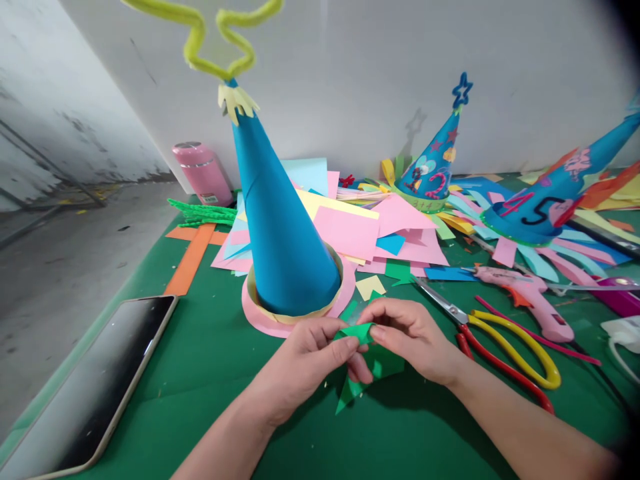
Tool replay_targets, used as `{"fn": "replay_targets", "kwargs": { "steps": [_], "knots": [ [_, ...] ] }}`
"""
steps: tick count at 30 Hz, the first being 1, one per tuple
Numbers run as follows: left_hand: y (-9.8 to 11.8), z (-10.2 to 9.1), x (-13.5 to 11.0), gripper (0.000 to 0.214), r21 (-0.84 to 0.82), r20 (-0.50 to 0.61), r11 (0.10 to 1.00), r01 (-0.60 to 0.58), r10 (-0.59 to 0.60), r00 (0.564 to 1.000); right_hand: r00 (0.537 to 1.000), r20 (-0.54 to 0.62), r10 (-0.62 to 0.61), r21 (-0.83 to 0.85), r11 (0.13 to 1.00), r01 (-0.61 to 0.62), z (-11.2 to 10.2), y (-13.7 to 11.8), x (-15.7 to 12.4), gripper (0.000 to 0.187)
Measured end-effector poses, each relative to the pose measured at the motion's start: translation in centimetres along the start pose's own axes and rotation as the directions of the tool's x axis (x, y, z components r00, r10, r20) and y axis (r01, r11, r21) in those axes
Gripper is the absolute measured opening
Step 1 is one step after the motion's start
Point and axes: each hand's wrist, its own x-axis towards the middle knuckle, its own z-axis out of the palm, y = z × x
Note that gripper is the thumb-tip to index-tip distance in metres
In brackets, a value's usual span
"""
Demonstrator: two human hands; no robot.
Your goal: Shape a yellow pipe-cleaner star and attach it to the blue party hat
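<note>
Both of my hands pinch a small piece of green paper [370, 363] just above the green table cover [210, 360]. My left hand [305, 363] grips its left side with thumb and fingers closed. My right hand [410, 333] holds the folded top edge from the right. Directly behind them stands a tall blue paper cone hat [280, 227] with a pink brim and a yellow-green pipe cleaner [220, 40] at its tip.
Scissors with red and yellow handles [500, 343] lie right of my right hand, beside a pink glue gun [525, 293]. Two decorated blue hats [435, 167] [550, 193] stand at the back right among coloured paper sheets [360, 227]. A tablet [100, 380] lies at the left; a pink bottle [203, 173] stands behind.
</note>
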Motion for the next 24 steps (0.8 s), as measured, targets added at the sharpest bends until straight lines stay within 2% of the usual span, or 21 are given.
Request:
{"fn": "replay_targets", "kwargs": {
  "steps": [7,10,17,24],
  "knots": [
    [-0.14,0.19,0.21,0.018,0.065,-0.035,0.998,-0.004,0.006,0.999,0.992,0.029,0.127,0.122,0.984,-0.129,0.59,0.24,0.39,0.012],
    [-0.33,0.26,0.33,0.018,0.021,-0.034,1.000,0.009,-0.009,0.999,0.986,0.016,0.167,0.168,0.972,-0.167,0.89,0.42,0.54,0.014],
    [-0.59,0.36,0.64,0.023,-0.208,-0.010,0.978,0.030,-0.033,0.999,0.984,-0.004,0.180,0.177,0.968,-0.176,0.82,0.43,0.61,0.016],
    [-0.47,0.34,0.56,0.023,-0.153,-0.022,0.987,0.040,-0.044,0.999,0.980,-0.011,0.198,0.159,0.968,-0.194,0.92,0.44,0.63,0.016]
  ]
}}
